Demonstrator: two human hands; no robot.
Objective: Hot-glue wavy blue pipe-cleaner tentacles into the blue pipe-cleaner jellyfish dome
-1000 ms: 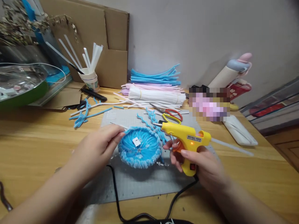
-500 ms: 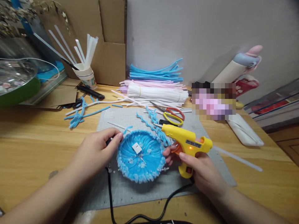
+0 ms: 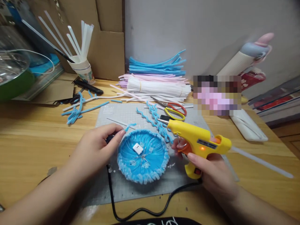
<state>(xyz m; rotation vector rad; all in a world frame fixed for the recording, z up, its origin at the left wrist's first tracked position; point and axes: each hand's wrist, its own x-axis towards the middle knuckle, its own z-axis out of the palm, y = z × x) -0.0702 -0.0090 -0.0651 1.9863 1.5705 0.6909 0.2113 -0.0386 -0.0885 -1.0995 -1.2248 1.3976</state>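
My left hand (image 3: 100,145) pinches a short piece of blue pipe cleaner (image 3: 131,126) between thumb and forefinger, at the left rim of a round blue bowl-shaped pipe-cleaner piece (image 3: 144,156). This piece has ridges inside, a fuzzy curled rim, clear blobs and a small white square tag (image 3: 137,148). Part of a black object (image 3: 109,138) shows behind my left fingers; I cannot make out what it is. My right hand (image 3: 211,170) is closed around a yellow hot glue gun (image 3: 199,140), its metal nozzle pointing left and its orange light lit. A clear glue stick (image 3: 262,162) sticks out behind it.
Wavy blue pipe cleaners (image 3: 154,117) and scissors (image 3: 175,111) lie on the grey cutting mat (image 3: 112,109). Behind are bundles of white (image 3: 159,87) and blue pipe cleaners (image 3: 157,66). A paper cup (image 3: 82,70) holds glue sticks. A black cord (image 3: 140,211) loops in front.
My right hand has moved the glue gun to the right, away from the blue piece. My left hand stays at the rim with the pipe cleaner. The view has shifted slightly.
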